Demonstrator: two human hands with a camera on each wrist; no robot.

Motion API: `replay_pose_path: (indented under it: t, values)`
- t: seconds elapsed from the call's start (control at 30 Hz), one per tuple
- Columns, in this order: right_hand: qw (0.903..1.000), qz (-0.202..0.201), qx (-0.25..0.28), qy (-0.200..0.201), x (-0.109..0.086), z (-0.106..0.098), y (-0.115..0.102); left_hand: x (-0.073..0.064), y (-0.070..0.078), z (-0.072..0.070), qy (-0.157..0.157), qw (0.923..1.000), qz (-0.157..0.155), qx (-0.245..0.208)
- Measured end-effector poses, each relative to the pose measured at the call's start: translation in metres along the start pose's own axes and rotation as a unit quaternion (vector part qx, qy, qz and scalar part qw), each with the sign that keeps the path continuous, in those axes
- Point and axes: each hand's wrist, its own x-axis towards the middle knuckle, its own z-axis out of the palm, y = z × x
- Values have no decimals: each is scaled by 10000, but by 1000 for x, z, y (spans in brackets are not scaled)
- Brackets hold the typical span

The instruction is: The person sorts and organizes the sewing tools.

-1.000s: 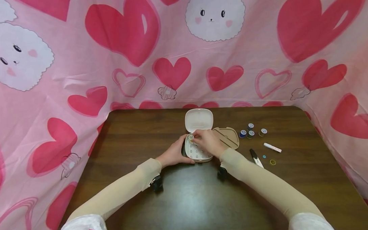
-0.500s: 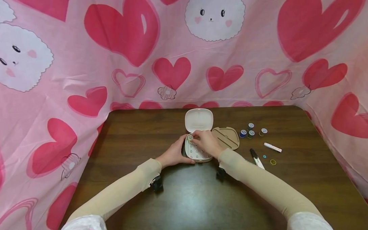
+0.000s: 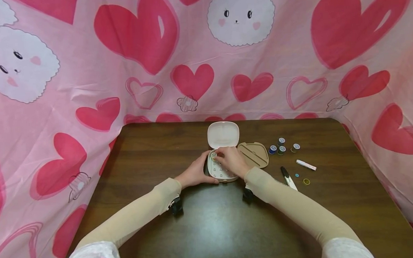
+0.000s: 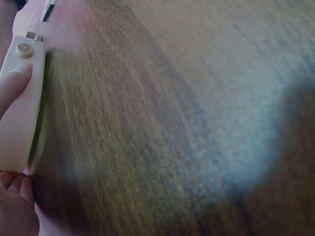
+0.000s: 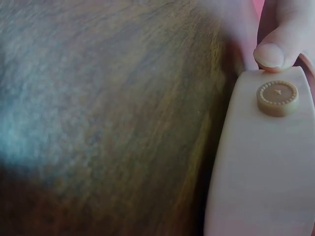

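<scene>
A cream sewing box (image 3: pixel 225 179) with rows of small pegs inside stands near the table's middle, its white lid (image 3: pixel 223 135) raised at the back. My left hand (image 3: pixel 195 172) grips the box's left side; in the left wrist view its thumb (image 4: pixel 17 83) presses the front wall below a round button. Over the back left corner of the pegs, my right hand (image 3: pixel 234 159) pinches a thread spool (image 3: pixel 213 155). Whether the spool sits on a peg is hidden. The right wrist view shows the box's front with its tan button (image 5: pixel 278 98), not the spool.
A tan tray-like panel (image 3: pixel 256 154) lies against the box's right side. Further right stand several thread spools (image 3: pixel 281 150). Nearer are a white stick (image 3: pixel 306 165), a black-and-white cutter-like tool (image 3: pixel 288 177), a small blue disc (image 3: pixel 297 175) and a yellow ring (image 3: pixel 306 181).
My right hand has shifted very slightly left and toward me with the spool, staying over the same corner. The left hand and the box have not moved.
</scene>
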Motion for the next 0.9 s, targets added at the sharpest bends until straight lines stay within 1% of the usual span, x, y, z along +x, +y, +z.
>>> replay_pose_path:
  t: [0.1, 0.3, 0.4, 0.53, 0.9]
  values:
    - [10000, 28, 78, -51, 0, 0, -1, 0, 0, 0, -5, 10000, -19, 12]
    - [9996, -50, 245, -123, 1, -1, -2, 0, -3, 0, -3, 10000, -11, -19]
    - [9995, 1, 289, -160, 1, -1, -2, 0, -3, 0, -9, 10000, -7, -12]
    - [9993, 51, 322, -196, 1, -1, -3, 0, -2, 0, -16, 10000, -12, 3]
    - [9995, -101, 258, -179, 0, -1, -4, 0, 0, 0, -17, 10000, 4, 15]
